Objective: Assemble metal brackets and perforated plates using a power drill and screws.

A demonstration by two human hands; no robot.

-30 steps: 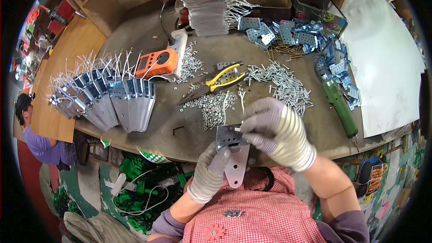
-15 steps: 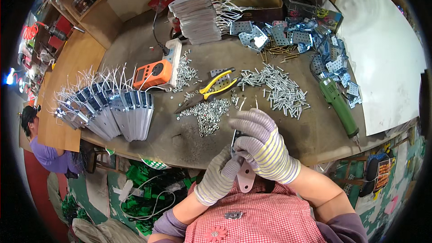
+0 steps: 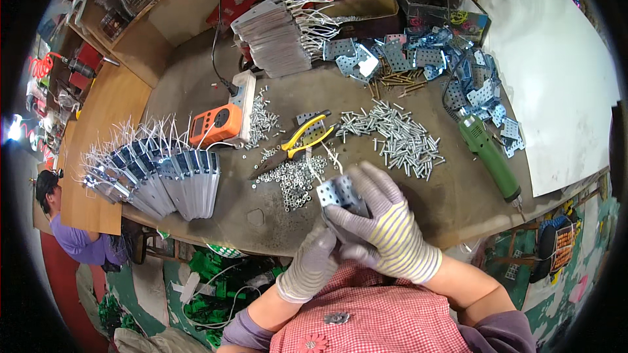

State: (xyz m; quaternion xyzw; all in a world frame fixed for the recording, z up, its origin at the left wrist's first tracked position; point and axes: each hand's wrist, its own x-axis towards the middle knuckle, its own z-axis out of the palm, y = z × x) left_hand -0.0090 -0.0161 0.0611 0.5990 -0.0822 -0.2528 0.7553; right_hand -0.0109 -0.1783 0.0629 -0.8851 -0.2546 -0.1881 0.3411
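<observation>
A flat metal plate with a perforated bracket (image 3: 333, 194) and white wires is held over my lap, at the table's front edge. My left hand (image 3: 306, 265), in a striped glove, grips the plate's lower part. My right hand (image 3: 396, 235), gloved alike, is wrapped round the bracket's right side, its thumb across the front. The plate's lower end is mostly hidden by the gloves. Just beyond lie a heap of small nuts (image 3: 297, 180) and yellow-handled pliers (image 3: 307, 134). To their right a pile of screws (image 3: 405, 137) is spread out.
Wired metal plates stand in a fanned row (image 3: 190, 186) at left and in a stack (image 3: 271, 39) at the back. An orange meter (image 3: 214, 125) leans by a power strip (image 3: 245, 101). Loose perforated brackets (image 3: 428, 59) and a green electric screwdriver (image 3: 487, 153) lie right. Someone in purple (image 3: 82, 229) sits far left.
The plate has turned so that the perforated bracket faces up. My right hand's fingers have shifted round its side, and my left hand has moved slightly. The whole view has also shifted a little.
</observation>
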